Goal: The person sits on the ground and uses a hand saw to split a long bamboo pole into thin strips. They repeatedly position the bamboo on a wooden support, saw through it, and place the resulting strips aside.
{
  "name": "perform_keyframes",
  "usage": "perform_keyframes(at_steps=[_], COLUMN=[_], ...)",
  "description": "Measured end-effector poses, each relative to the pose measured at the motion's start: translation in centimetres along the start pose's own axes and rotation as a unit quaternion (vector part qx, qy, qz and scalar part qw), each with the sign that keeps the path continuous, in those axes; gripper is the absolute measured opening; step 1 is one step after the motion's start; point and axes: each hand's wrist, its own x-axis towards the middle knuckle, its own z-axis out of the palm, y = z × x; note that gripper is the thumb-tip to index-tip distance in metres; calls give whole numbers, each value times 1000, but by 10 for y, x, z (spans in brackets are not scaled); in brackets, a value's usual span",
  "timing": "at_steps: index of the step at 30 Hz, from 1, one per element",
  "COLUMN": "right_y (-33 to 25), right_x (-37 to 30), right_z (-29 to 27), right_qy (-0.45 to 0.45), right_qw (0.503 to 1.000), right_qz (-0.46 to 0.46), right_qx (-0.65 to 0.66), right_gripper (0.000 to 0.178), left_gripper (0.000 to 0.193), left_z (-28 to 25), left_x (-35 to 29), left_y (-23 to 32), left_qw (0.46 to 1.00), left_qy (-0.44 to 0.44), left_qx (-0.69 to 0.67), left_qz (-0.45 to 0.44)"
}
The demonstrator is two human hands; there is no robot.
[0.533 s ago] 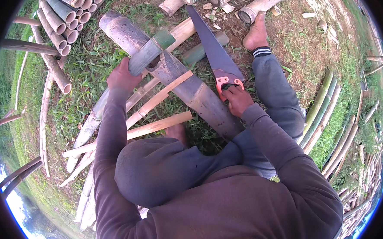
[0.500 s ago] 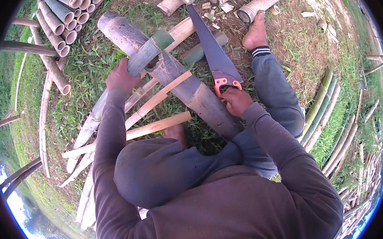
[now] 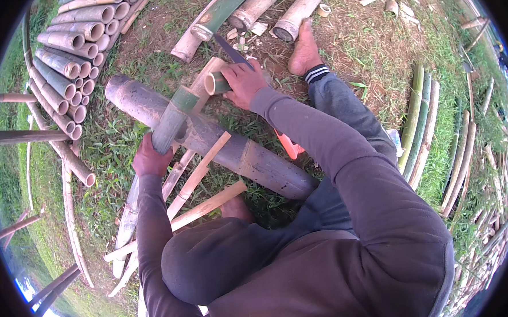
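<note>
My left hand (image 3: 152, 157) is closed round the lower end of a short, greyish-green bamboo piece (image 3: 172, 125), which rests tilted across a thick bamboo log (image 3: 266, 168). Up and to the right, my right hand (image 3: 244, 84) grips a shorter green bamboo section (image 3: 217, 83), its round hollow end facing left. A split pale bamboo length (image 3: 203, 69) lies behind both pieces. On the grass is a handsaw with an orange handle (image 3: 289, 145); my right forearm and hand hide most of its dark blade (image 3: 231, 50).
Stacked bamboo tubes (image 3: 88, 55) fill the far left. Thick bamboo poles (image 3: 257, 6) lie ahead among pale chips. Split strips (image 3: 210, 204) lean near my left knee. More poles (image 3: 421, 121) lie on the right, beyond my outstretched leg (image 3: 349, 105).
My right hand has let go of the saw and moved up and left, taking hold of the short green bamboo section. My left hand still grips its bamboo piece. The view has shifted.
</note>
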Motion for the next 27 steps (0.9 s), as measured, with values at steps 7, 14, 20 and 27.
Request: perform_keyframes(at_steps=[7,14,20,27], right_y=[-3,-24,144,235], right_x=[-17,-200,-385,-501], right_z=[-100,-120,-333,-375], right_qy=[381,131,320,402], right_qw=[662,468,504,584], right_qz=[228,482,420,508], right_qx=[604,729,684,489], right_gripper=[68,61,57,53], left_gripper=[77,117,102,83], left_z=[11,0,8,19], left_x=[8,9,-34,-136], left_y=[-8,-16,-50,-87], left_qw=[1000,998,990,981], left_qy=[6,-40,137,169], left_qx=[-19,-28,-12,-56], left_qz=[22,44,44,-70])
